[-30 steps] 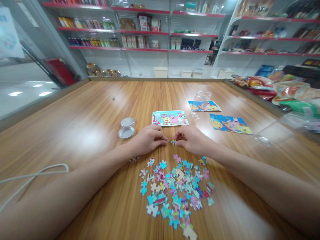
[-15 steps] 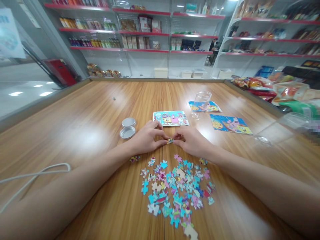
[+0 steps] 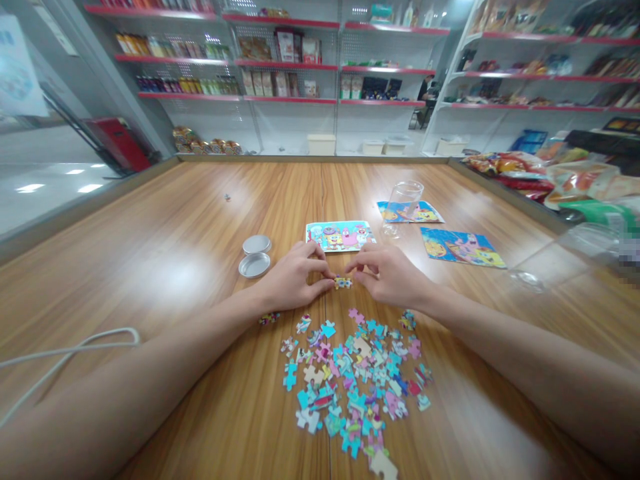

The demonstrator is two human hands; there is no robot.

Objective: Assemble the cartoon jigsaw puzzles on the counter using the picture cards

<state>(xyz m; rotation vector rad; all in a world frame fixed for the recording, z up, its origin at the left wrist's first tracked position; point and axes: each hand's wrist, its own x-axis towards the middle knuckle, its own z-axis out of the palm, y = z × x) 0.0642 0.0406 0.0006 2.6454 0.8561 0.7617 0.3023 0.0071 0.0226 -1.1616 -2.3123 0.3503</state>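
Beige jigsaw piece (image 3: 383, 465) sits nearest, at the low end of a spread of loose puzzle pieces (image 3: 350, 373): cyan, pink, cream, lobed edges, some flat, some overlapping. Look like thin card, printed faces. White cable (image 3: 100, 339) loops off to the left. A small yellow-pink cluster (image 3: 269, 319) lies just past the left wrist, partly hidden

Beyond the spread, between the hands: small puzzle section (image 3: 343, 283), mostly yellow, at the desk (image 3: 175, 347) centre line. Can't tell if it's flat on the wood or slightly raised. Left hand (image 3: 293, 277): grip nearly closed, thumb and forefinger on the section's left end. Right hand (image 3: 387, 273): grip slightly parted, fingers curled, nothing visible in it, just off the section's right end

Handling, my read: very light, stiff but bendable, tabs likely weak if twisted. Take it by the outer edges, keep it level, press near the seam. Smooth print may slide on the smooth wood-grain top

Farther: two shallow round metal tins (image 3: 254, 265) at left, dull silver; glossy picture card (image 3: 341, 237) straight ahead; two blue cards (image 3: 463, 247) to the right, a clear plastic cup (image 3: 404, 200) overlapping the far one in view. Back wall: white shelves (image 3: 287, 65), red edge strips
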